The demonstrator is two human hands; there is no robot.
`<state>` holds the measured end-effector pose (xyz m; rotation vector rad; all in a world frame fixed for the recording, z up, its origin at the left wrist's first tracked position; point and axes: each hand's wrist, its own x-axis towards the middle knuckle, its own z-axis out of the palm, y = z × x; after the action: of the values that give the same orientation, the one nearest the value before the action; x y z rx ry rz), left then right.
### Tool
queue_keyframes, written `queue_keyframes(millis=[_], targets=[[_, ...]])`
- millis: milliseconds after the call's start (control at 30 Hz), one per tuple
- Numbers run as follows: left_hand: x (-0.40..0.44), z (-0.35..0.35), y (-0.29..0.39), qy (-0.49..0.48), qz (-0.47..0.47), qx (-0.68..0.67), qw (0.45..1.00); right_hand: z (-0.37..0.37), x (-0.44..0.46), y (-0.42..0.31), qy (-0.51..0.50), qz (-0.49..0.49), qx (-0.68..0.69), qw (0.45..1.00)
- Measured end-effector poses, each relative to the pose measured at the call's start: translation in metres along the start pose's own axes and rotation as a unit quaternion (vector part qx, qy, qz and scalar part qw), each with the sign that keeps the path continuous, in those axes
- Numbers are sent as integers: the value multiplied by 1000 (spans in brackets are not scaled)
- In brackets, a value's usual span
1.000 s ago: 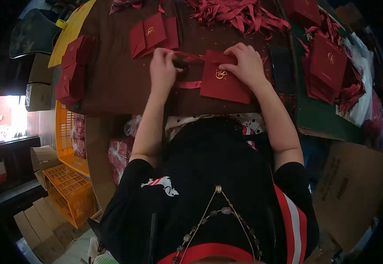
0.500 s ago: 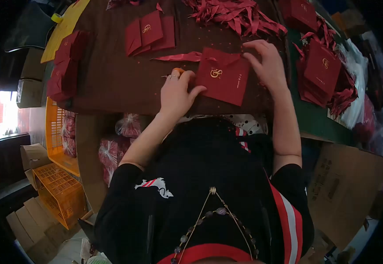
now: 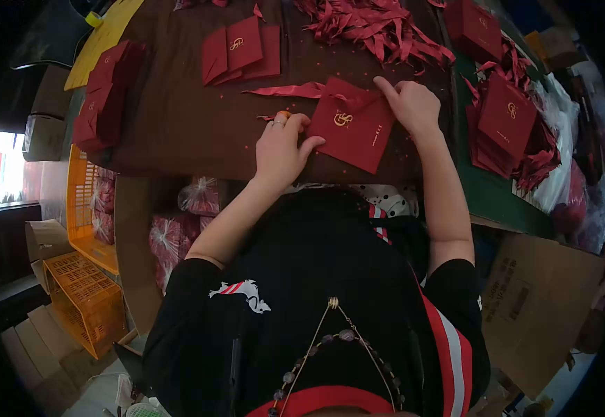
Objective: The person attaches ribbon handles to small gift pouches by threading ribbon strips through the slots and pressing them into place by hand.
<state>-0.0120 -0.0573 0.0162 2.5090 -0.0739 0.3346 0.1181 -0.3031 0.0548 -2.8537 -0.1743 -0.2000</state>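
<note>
A flat dark red pouch [image 3: 354, 135] with a gold logo lies tilted on the brown cloth in front of me. A red ribbon [image 3: 288, 91] trails left from its top. My left hand [image 3: 280, 144] is closed at its left edge, thumb on the front, the other fingers curled. That hand wears a ring and something orange on a finger. At the upper right corner, my right hand [image 3: 415, 108] has its fingers curled and its thumb along the pouch's edge; the fingertips are partly hidden.
More red pouches [image 3: 236, 48] stand at the back left, beside a stacked row [image 3: 104, 97]. A ribbon heap [image 3: 379, 28] lies at the back. Pouches with ribbons [image 3: 507, 118] sit on the green surface at right. Orange crates [image 3: 83, 299] and a cardboard box [image 3: 538, 306] stand below.
My right hand has curled its fingers in from a more spread pose, at the pouch's upper right corner. The pouch has turned slightly clockwise. My left hand stays at the left edge.
</note>
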Motion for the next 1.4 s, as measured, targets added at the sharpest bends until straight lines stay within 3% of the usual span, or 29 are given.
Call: queue_keyframes(millis=[100, 200, 267, 300, 400, 533, 633, 733, 1100, 1200, 1267, 1400], targets=[[0, 0, 1, 1, -8, 0, 1000, 10, 14, 6, -54, -20, -10, 998], [-4, 5, 1, 2, -12, -6, 1000, 4, 12, 0, -6, -16, 117, 993], [-5, 11, -1, 33, 14, -13, 999, 10, 8, 2, 14, -43, 413, 910], [-4, 9, 3, 23, 4, -21, 1000, 11, 8, 5, 36, -104, 440, 891], [-3, 13, 2, 34, 13, -53, 998, -25, -23, -25, 0, -125, 525, 842], [-2, 9, 7, 37, -9, -64, 997, -32, -51, -49, 3, -287, 400, 870], [2, 7, 4, 24, -24, -70, 997, -5, -71, -59, -20, -189, 375, 907], [3, 9, 1, 37, -2, -64, 997, 17, -69, -54, -1, -257, 262, 930], [-3, 9, 4, 47, -6, -139, 989, 35, -73, -62, 45, -297, 200, 933], [-5, 7, 12, 62, 19, -149, 987, 28, -73, -64, 23, -279, 183, 942], [-8, 7, 16, 73, 30, -148, 986, 16, -71, -66, -76, -218, 247, 941], [-13, 7, 23, 78, 47, -148, 985, 10, -71, -66, -136, -169, 308, 926]])
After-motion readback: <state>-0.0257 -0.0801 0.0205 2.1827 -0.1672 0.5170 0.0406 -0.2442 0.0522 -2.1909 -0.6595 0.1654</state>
